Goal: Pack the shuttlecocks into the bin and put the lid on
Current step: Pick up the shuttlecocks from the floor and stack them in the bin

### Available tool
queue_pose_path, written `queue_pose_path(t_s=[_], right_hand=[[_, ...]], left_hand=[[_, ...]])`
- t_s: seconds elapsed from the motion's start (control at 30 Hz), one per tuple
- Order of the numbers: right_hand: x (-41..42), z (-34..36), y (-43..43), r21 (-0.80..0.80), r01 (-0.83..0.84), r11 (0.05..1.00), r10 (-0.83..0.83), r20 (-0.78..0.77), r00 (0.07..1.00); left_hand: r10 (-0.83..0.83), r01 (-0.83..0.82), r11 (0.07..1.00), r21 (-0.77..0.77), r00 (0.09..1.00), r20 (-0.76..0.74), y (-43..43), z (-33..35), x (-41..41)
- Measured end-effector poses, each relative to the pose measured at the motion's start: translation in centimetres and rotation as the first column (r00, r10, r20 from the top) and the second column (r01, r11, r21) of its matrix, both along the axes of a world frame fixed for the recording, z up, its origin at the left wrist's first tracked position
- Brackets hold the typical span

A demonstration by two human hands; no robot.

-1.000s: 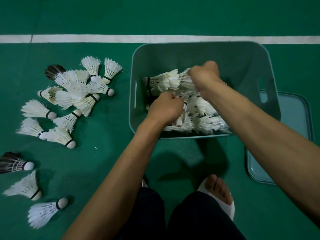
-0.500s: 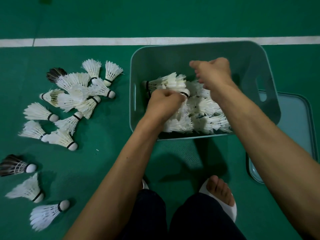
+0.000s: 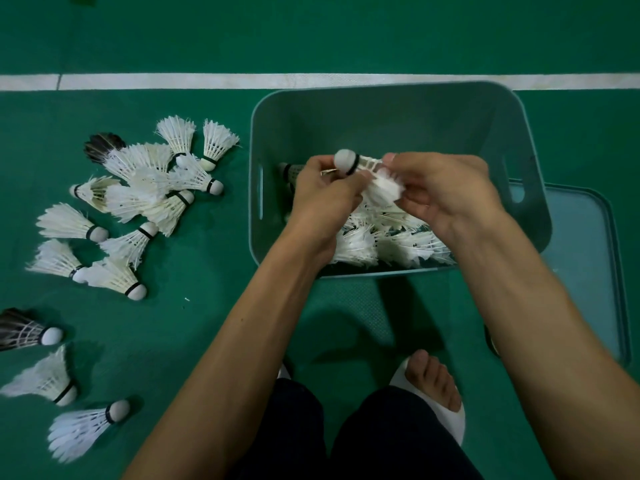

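Left of the teal plastic rectangular bin, the loose white feather shuttlecocks lie scattered on the green floor, not yet packed. Above the bin, our left hand curls its fingers round a white-corked shuttlecock, and our right hand pinches its feather skirt. A white heap fills the bin's bottom. Right of the bin, the flat pale-teal lid lies partly overlapped by it. We judge that squeezing may crush feathers, and a loose heap may stop the lid seating.

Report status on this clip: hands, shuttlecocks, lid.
Left hand and right hand both grip one shuttlecock over the bin. Loose shuttlecocks on floor, left of bin. Lid off, at bin's right. Nothing blocking.
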State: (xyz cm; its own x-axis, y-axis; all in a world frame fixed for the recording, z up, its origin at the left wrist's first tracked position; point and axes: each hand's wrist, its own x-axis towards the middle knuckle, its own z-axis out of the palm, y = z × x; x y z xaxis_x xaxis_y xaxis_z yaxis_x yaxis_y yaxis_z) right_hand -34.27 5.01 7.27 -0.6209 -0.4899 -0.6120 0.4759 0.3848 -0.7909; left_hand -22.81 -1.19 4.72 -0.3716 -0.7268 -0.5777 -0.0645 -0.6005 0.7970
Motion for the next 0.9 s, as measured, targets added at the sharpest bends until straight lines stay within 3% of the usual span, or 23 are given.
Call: queue_pose_path(t_s=[0.1, 0.2, 0.27, 0.4, 0.47, 0.53, 0.73, 0.9], right_hand=[[-1.3, -0.1, 0.0, -0.007, 0.075, 0.997, -0.076, -0.061, 0.995], [-3.6, -0.8, 0.7, 0.116, 0.09, 0.989, -0.041, -0.371, 0.928], [-4.5, -1.2, 0.8, 0.22, 0.055, 0.974, 0.071, -0.527, 0.847], [-4.0, -2.8, -1.4, 0.397, -0.072, 0.915, 0.299, -0.547, 0.782], [-3.3, -3.9, -3.1, 0.441, -0.114, 0.89, 0.366, -0.542, 0.757], [-2.9, -4.8, -4.4, 0.462, -0.123, 0.878, 0.388, -0.539, 0.747], [-3.6, -5.0, -4.6, 0.442, -0.063, 0.895, 0.329, -0.556, 0.763], [-2.9, -5.0, -5.2, 0.237, -0.168, 0.957, 0.224, -0.235, 0.946]], left_hand=[[-0.097, 0.105, 0.991, -0.086, 0.991, 0.094, 0.4, 0.2, 0.0], [-0.052, 0.173, 0.942, -0.286, 0.921, 0.385, 0.4, 0.9, 1.0], [-0.055, 0.331, 0.853, -0.403, 0.826, 0.561, 0.0, 1.4, 1.9], [-0.244, 0.607, 0.766, -0.21, 0.578, 0.779, -1.6, 1.8, 1.6], [-0.348, 0.672, 0.737, -0.066, 0.462, 0.816, -2.9, 1.6, 1.0], [-0.407, 0.683, 0.73, 0.025, 0.405, 0.818, -4.1, 1.2, 0.6], [-0.424, 0.705, 0.709, 0.004, 0.423, 0.801, -5.3, 0.0, 0.5], [-0.339, 0.634, 0.768, -0.093, 0.525, 0.781, -4.2, -0.1, 0.5]])
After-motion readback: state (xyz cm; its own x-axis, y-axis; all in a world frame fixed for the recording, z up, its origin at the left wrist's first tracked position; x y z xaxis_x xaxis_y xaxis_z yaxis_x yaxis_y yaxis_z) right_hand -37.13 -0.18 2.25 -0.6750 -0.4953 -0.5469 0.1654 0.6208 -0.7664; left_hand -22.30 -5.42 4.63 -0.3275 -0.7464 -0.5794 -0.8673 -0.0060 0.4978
